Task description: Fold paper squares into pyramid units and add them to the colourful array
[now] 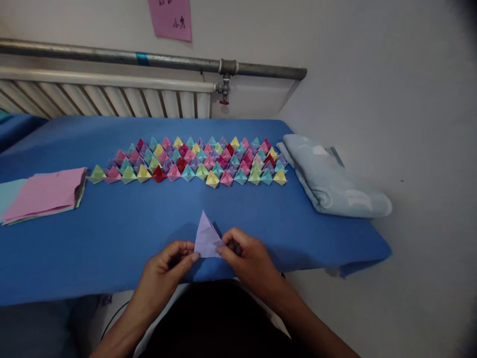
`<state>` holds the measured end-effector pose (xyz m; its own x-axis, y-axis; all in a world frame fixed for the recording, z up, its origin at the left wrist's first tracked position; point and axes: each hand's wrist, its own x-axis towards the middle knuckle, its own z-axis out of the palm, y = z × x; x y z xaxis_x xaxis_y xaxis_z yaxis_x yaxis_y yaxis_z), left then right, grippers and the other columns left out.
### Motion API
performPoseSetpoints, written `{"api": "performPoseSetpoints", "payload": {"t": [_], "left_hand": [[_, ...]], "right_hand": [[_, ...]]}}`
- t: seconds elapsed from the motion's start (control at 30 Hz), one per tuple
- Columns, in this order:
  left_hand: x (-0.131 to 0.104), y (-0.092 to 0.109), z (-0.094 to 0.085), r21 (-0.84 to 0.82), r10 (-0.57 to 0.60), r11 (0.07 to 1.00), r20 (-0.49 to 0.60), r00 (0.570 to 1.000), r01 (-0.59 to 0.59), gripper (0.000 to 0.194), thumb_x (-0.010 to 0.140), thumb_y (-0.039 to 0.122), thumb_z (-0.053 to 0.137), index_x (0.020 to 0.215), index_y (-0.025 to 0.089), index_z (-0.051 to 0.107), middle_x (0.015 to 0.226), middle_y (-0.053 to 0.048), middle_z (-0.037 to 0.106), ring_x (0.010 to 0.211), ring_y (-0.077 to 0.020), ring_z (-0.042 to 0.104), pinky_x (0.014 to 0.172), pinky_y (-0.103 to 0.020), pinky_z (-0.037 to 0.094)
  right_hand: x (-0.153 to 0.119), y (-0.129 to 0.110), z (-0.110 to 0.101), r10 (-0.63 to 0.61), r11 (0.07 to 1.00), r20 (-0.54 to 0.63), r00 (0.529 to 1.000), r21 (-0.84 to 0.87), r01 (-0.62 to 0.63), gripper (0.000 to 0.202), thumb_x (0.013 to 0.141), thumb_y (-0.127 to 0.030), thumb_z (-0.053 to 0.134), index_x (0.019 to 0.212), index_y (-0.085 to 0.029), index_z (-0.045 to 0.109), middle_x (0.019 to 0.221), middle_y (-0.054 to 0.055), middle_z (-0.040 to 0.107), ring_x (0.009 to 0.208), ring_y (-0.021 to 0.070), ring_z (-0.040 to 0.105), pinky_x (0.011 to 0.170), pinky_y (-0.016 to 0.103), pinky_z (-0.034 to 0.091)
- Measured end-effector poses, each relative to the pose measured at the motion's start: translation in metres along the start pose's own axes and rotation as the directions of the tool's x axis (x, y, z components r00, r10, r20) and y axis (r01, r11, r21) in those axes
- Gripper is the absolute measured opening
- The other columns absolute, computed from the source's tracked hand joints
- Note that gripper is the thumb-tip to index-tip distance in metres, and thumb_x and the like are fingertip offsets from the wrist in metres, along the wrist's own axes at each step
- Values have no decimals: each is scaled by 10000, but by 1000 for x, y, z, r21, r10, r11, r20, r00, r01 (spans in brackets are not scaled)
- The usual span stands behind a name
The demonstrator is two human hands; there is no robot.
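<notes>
Dark clothing (pixel 223 320), left hand (pixel 166 266), right hand (pixel 246 254), folded lilac paper (pixel 206 241) pinched between them

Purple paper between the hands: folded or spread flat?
Folded: the purple paper comes to a triangular peak, with layers showing along its right edge.

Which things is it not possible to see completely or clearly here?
All in the head view:
Pink note: upper part cut off by the top edge.
Light-blue sheet: left end cut off by the left edge.
Purple paper: lower right corner covered by right hand.
Dark wall mark: too small to identify.
</notes>
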<state>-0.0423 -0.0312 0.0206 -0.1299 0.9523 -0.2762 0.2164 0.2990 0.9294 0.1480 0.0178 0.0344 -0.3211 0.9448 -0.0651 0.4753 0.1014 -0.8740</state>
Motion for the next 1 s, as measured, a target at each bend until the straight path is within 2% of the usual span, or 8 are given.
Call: {"api": "performPoseSetpoints", "payload": {"t": [0.17,0.33,0.4,0.5,0.63,0.77,1.0], "left_hand": [[0,3,0,-110,-61,992,-45,997,56,288,668,474,740,814,227,726,753,5,676,701,-145,577,660,-250,480],[1,4,-2,-156,-59,986,-10,998,57,279,690,478,739,779,215,713,716,2,663,695,-151,585,688,-263,480],[3,2,-5,-196,-65,979,-6,998,63,284,706,480,734,775,207,698,710,2,661,706,-150,589,700,-258,474],[6,-4,-9,-305,-118,946,-1,993,112,305,709,483,743,797,198,679,723,3,672,709,-136,590,695,-237,459],[8,-14,-13,-373,-95,921,57,994,109,296,727,470,741,793,190,673,696,10,660,694,-125,576,690,-226,438],[7,-19,-15,-368,-17,928,98,995,52,254,780,445,706,756,197,656,687,30,633,701,-107,541,711,-211,405],[3,-20,-19,-311,33,950,146,989,14,256,813,436,666,728,195,642,696,13,622,719,-135,529,727,-251,397]], "right_hand": [[-1,-2,2,-18,1000,-78,997,24,20,95,804,-198,606,720,-202,562,673,-44,581,653,110,530,605,215,380],[-2,-6,3,-71,997,-97,993,-27,69,67,810,-187,608,751,-204,583,736,-21,632,726,135,572,666,245,414],[-5,-9,0,-149,989,-105,983,-27,147,31,812,-210,627,835,-208,607,810,-5,659,785,151,592,715,267,433],[-7,-13,-7,-309,947,-160,938,39,318,121,846,-229,606,966,-220,612,978,31,676,922,173,609,796,300,456],[-7,-18,-14,-412,899,-209,887,66,433,112,880,-178,552,957,-239,606,1007,33,677,1002,172,609,863,322,460],[-7,-25,-15,-445,887,-163,881,58,459,142,879,-146,553,960,-247,609,1046,24,665,1021,159,606,886,320,459],[-10,-38,-16,-422,901,-109,900,60,430,163,851,-99,551,887,-238,626,1059,28,644,1043,163,600,892,328,468]]}}
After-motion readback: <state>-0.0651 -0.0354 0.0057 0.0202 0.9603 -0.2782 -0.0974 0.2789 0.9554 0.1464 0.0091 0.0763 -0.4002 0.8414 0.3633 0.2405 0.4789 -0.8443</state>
